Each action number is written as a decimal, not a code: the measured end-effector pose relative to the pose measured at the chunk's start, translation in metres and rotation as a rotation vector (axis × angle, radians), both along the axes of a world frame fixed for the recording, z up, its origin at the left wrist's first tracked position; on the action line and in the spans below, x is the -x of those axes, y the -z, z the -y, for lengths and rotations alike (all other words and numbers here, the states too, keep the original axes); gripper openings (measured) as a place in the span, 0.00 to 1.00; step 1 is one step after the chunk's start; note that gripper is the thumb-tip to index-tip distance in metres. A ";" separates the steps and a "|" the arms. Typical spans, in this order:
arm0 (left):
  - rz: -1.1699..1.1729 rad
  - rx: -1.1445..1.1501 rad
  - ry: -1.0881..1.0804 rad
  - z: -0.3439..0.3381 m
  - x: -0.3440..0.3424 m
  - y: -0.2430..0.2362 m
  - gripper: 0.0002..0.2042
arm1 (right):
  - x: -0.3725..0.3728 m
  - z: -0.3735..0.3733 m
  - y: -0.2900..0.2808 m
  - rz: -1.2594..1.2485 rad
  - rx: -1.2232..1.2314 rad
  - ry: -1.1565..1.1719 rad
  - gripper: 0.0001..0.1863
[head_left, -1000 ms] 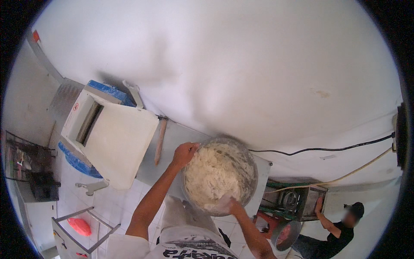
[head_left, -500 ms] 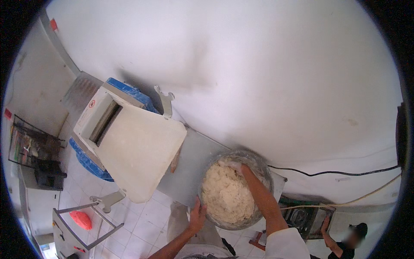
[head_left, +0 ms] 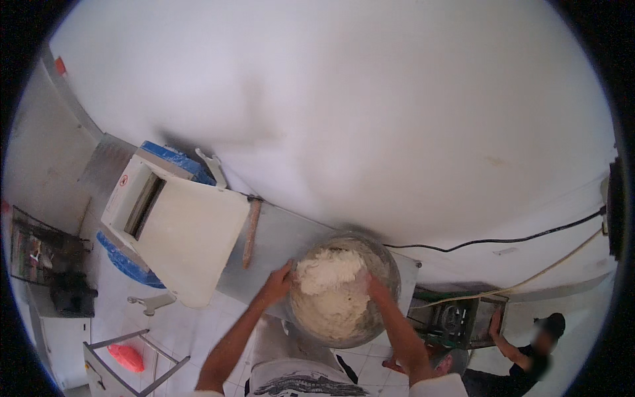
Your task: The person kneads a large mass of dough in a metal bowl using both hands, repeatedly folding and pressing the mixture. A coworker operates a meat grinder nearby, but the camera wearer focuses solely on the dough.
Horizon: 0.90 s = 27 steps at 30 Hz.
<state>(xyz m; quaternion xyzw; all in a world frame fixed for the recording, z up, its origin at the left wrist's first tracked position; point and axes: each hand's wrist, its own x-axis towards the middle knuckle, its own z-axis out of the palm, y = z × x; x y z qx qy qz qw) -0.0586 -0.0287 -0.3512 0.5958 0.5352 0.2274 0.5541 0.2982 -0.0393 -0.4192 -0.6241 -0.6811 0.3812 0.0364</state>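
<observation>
A large metal bowl stands on a grey metal table in front of me, with pale, sticky dough inside. The dough's far part is a raised, lighter, floury lump; nearer me it lies lower and smoother. My left hand is at the bowl's left rim, its fingers closed round the edge. Inside the bowl's right side, my right hand presses against the dough. Its floury fingers are blurred and partly sunk in, so whether they grip any dough does not show.
Left of the bowl lies a rolling pin on the metal table, beside a dough sheeter with a broad cream tray. A black cable runs along the wall. At the lower right, a person touches a metal-framed unit.
My left hand has moved farther up the bowl's left rim. My right hand has come nearer from the far side, and the dough now heaps into a lump there. The whole view has shifted.
</observation>
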 end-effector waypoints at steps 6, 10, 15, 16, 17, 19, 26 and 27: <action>-0.181 -0.061 0.481 -0.126 -0.047 -0.014 0.26 | -0.008 0.159 0.080 0.189 0.027 -0.121 0.22; -0.403 -0.275 0.320 -0.098 -0.023 -0.009 0.23 | -0.026 0.109 0.043 -0.108 0.035 0.073 0.22; -0.268 -0.306 -0.410 0.039 -0.013 0.025 0.20 | -0.017 -0.031 -0.017 -0.733 -0.079 0.390 0.21; -0.292 -0.348 -0.444 0.061 -0.024 0.049 0.19 | -0.010 -0.056 -0.017 -0.648 -0.021 0.375 0.21; -0.204 -0.285 -0.523 0.073 -0.036 0.051 0.18 | -0.004 -0.072 -0.008 -0.469 0.047 0.323 0.22; -0.030 -0.183 -0.689 0.075 -0.056 0.037 0.16 | 0.007 -0.100 0.013 -0.245 0.123 0.226 0.23; -0.194 -0.315 -0.813 0.070 -0.065 0.000 0.16 | 0.046 -0.144 0.067 0.001 0.212 -0.036 0.27; -0.163 -0.274 -0.823 0.072 -0.062 -0.003 0.16 | 0.049 -0.141 0.070 0.012 0.217 -0.058 0.27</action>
